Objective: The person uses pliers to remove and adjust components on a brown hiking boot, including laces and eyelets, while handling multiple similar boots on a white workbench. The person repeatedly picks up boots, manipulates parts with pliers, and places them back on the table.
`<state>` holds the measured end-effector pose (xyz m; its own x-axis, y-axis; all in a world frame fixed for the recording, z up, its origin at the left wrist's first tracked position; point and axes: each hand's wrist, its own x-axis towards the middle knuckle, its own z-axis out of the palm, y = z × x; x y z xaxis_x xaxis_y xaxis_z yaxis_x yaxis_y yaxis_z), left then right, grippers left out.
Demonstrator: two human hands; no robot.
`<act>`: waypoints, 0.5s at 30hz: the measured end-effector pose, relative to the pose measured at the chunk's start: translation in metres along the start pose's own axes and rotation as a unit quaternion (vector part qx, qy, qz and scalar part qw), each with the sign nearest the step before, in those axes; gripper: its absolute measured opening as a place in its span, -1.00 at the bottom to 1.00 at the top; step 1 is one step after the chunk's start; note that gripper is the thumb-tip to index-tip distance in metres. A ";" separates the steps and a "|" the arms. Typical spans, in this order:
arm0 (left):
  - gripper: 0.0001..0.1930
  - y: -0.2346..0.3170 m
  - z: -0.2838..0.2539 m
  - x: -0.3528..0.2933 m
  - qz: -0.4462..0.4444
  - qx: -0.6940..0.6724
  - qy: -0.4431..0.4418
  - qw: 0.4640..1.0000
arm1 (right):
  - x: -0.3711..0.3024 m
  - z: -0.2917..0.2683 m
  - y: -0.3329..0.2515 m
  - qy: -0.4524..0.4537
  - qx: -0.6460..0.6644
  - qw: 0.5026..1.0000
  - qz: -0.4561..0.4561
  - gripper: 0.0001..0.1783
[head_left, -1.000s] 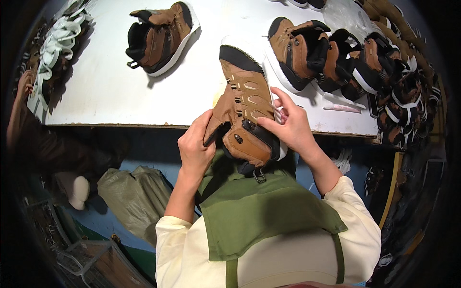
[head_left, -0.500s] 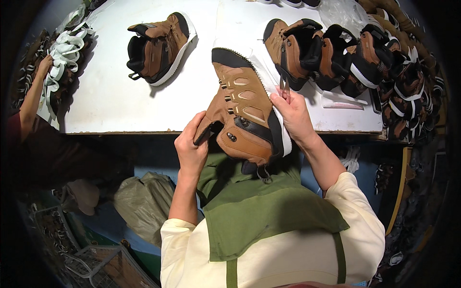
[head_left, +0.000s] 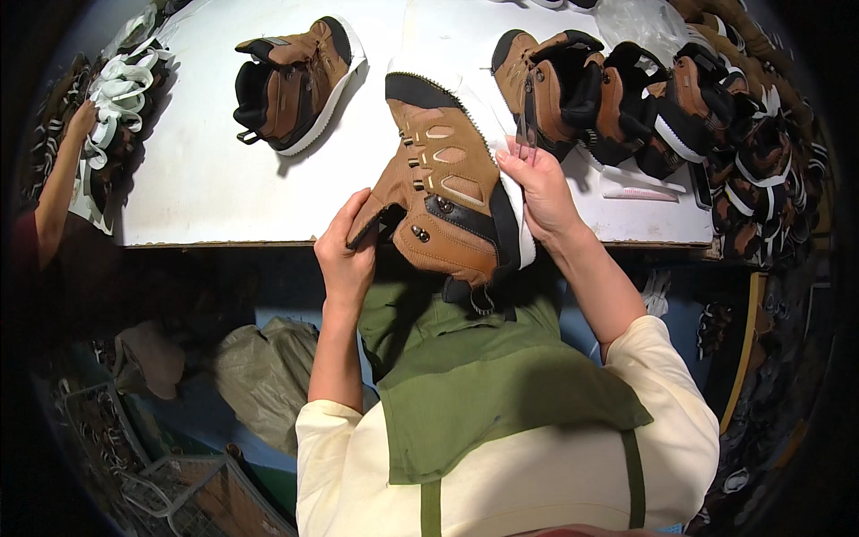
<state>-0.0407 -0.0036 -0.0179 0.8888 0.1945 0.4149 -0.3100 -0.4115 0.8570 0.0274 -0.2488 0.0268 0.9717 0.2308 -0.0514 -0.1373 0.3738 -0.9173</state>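
A brown high-top boot (head_left: 447, 188) with a black toe cap and white sole hangs tilted over the table's front edge, toe pointing away from me. My left hand (head_left: 344, 255) grips its tongue at the ankle opening, fingers closed. On the sole side, my right hand (head_left: 544, 192) has its fingers closed around small thread snips (head_left: 526, 134), whose two thin blades point up and away. The thumb of that hand rests close to the sole edge; whether it presses on the boot I cannot tell.
Another brown boot (head_left: 291, 89) lies on the white table (head_left: 206, 197) at the left. Several boots (head_left: 617, 98) stand in a row at the right, near a clear plastic bag (head_left: 640, 31). Further left, another person's hand (head_left: 83, 118) touches stacked shoes with white soles (head_left: 121, 94).
The boot and both my hands have shifted slightly to the left and away from me. My hold on the boot and snips looks the same.
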 end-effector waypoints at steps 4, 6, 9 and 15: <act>-0.59 -0.001 0.001 0.005 -0.019 -0.021 0.007 1.000 | 0.008 0.004 0.001 0.026 0.013 1.000 0.001 -0.78; -0.60 -0.003 0.002 0.006 -0.031 -0.033 0.010 0.999 | 0.013 0.003 0.005 0.029 0.019 0.999 -0.001 -0.80; -0.60 0.000 0.000 0.009 -0.031 -0.029 0.012 0.999 | 0.017 0.002 0.003 0.009 0.029 0.999 0.022 -0.81; -0.61 0.000 -0.001 0.010 -0.054 -0.043 0.029 0.997 | 0.026 -0.003 0.010 -0.010 0.060 0.997 0.049 -0.82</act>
<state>-0.0316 -0.0010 -0.0134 0.8987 0.2854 0.3331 -0.2433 -0.3074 0.9199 0.0523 -0.2414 0.0148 0.9485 0.2894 -0.1289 -0.2546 0.4539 -0.8539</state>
